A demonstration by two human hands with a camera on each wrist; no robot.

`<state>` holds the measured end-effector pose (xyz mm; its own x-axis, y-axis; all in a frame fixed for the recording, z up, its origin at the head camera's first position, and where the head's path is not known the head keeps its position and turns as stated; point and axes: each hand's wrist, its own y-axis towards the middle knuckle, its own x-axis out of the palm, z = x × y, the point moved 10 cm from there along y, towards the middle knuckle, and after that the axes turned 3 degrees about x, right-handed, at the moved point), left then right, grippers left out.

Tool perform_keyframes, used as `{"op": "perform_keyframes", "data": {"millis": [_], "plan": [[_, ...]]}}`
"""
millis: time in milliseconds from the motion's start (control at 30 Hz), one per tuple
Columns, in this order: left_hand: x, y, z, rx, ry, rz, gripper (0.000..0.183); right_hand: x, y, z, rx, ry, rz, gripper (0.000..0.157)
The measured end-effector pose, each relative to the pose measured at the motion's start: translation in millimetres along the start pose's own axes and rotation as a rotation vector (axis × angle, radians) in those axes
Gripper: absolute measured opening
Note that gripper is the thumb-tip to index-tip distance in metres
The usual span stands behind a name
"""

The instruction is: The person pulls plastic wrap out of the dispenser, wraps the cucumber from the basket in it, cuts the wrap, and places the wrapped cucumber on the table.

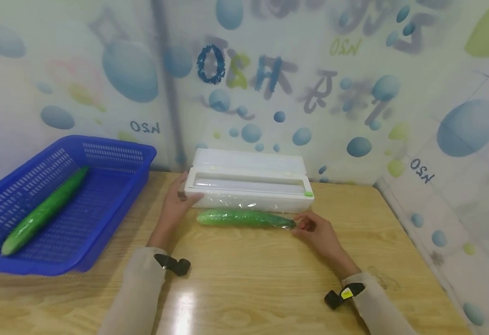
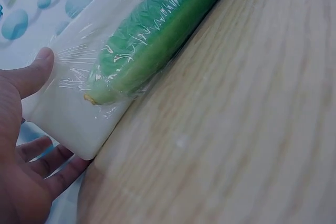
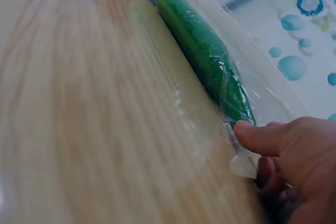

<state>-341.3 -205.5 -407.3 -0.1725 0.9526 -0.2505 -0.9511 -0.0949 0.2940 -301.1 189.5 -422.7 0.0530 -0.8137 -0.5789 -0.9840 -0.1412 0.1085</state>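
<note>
A cucumber (image 1: 246,217) lies wrapped in clear cling film along the front of a white cling film dispenser (image 1: 252,202). The dispenser's lid (image 1: 248,160) stands raised, showing the roll (image 1: 248,186) inside. My left hand (image 1: 176,197) holds the dispenser's left end, its thumb (image 2: 39,69) on the film-covered face and its other fingers around the end. Film stretches in creases from that thumb to the cucumber's pale tip (image 2: 97,95). At the dark end of the cucumber, my right hand (image 1: 317,232) pinches the film between thumb and fingers.
On the left stands a blue plastic basket (image 1: 114,228) holding another, unwrapped cucumber (image 1: 45,211). A green slider (image 1: 308,193) sits at the dispenser's right end. Behind the wooden table (image 1: 244,279) rises a patterned wall (image 1: 252,107), close to the dispenser's back.
</note>
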Motion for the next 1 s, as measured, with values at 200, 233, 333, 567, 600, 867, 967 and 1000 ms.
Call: {"op": "perform_keyframes", "data": {"millis": [200,233,333,567,600,867,967,1000], "plan": [[1.5,1.1,-4.5,-0.023,-0.004,-0.012,0.079,2.0,6,-7,-0.064,-0.036,0.04,0.03],[2.0,1.6,-5.5,-0.024,-0.006,-0.014,0.078,2.8,7,-7,-0.063,-0.04,0.04,0.03],[3.2,2.0,-7.6,-0.032,0.0,-0.019,0.077,5.0,9,-5,-0.057,-0.052,0.039,0.026],[5.4,1.6,-5.3,-0.034,-0.007,-0.041,0.074,10.9,5,-7,-0.114,-0.131,-0.009,0.017],[5.8,2.0,-5.1,-0.035,-0.01,-0.048,0.074,11.4,3,-9,-0.129,-0.145,-0.016,0.015],[11.0,0.3,-12.2,-0.123,-0.084,-0.181,0.083,12.6,-16,-13,-0.158,-0.19,-0.066,0.01],[11.3,-1.8,-13.0,-0.137,-0.069,-0.227,0.085,14.6,-23,-11,-0.141,-0.176,-0.099,0.01],[11.6,-2.4,-12.6,-0.136,-0.065,-0.241,0.085,15.3,-25,-11,-0.134,-0.167,-0.111,0.01]]}}
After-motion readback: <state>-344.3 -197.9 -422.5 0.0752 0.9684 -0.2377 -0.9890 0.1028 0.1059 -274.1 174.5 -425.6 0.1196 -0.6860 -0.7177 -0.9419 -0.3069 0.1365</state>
